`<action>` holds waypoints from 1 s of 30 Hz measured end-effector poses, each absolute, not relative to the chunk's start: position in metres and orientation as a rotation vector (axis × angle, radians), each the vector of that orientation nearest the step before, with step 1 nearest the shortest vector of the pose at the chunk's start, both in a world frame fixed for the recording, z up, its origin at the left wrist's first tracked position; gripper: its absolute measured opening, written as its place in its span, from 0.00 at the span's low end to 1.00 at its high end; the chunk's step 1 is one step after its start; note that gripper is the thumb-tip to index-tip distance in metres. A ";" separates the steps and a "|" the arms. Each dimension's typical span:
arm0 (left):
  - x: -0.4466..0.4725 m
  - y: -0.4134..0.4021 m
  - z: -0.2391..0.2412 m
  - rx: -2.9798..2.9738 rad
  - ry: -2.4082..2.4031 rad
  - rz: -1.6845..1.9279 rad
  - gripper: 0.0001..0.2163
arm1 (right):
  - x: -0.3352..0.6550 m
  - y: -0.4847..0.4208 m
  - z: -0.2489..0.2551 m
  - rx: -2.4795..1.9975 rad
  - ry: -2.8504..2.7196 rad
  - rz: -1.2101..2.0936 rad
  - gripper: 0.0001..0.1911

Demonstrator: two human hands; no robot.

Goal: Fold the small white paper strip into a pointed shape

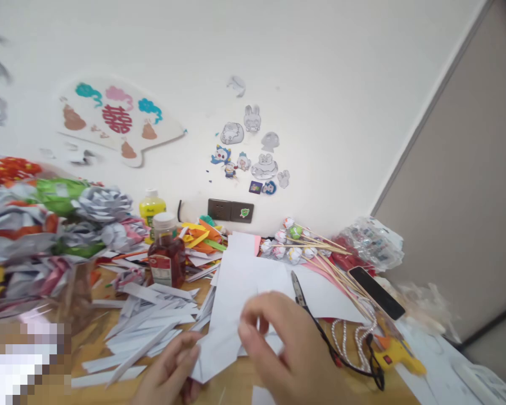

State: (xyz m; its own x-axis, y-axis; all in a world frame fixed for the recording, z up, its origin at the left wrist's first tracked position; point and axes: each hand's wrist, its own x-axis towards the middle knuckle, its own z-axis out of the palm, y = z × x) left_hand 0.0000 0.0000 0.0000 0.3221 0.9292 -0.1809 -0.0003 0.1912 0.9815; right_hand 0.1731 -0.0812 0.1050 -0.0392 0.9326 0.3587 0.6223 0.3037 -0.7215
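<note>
My left hand [168,368] pinches the lower left edge of a white sheet of paper [236,281] near the table's front. My right hand [284,346] lies on the same sheet from the right, fingers curled over its lower part. The sheet runs tilted away from me over more white paper. Black-handled scissors [320,326] lie just right of my right hand, blades pointing away. A heap of cut white paper strips [152,320] spreads left of my left hand.
A brown bottle [165,256] and a yellow glue bottle [152,207] stand behind the strips. Foil paper flowers [59,225] pile at the left. Wooden skewers with small flowers [312,247], a black phone [376,292], a bead string and a yellow glue gun [398,354] lie at the right.
</note>
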 end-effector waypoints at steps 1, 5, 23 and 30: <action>0.000 0.001 -0.003 1.161 0.999 0.815 0.17 | 0.172 -0.066 0.100 -1.464 -1.730 0.434 0.13; 0.001 0.006 -0.014 1.142 0.870 0.801 0.19 | 0.182 -0.025 0.062 -1.639 -1.753 0.710 0.14; -0.001 0.010 -0.026 1.107 0.812 0.883 0.21 | 0.182 -0.003 0.001 -1.102 -1.257 1.455 0.19; 0.002 0.016 -0.031 1.034 0.780 0.888 0.24 | 0.180 0.001 -0.012 -1.079 -1.109 1.378 0.19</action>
State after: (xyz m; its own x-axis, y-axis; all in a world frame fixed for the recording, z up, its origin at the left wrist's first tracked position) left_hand 0.0016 0.0162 -0.0310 0.4341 0.8922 -0.1248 -0.2384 0.2473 0.9392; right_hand 0.1797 0.0009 -0.0122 -0.0790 0.9959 -0.0432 -0.1705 -0.0562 -0.9838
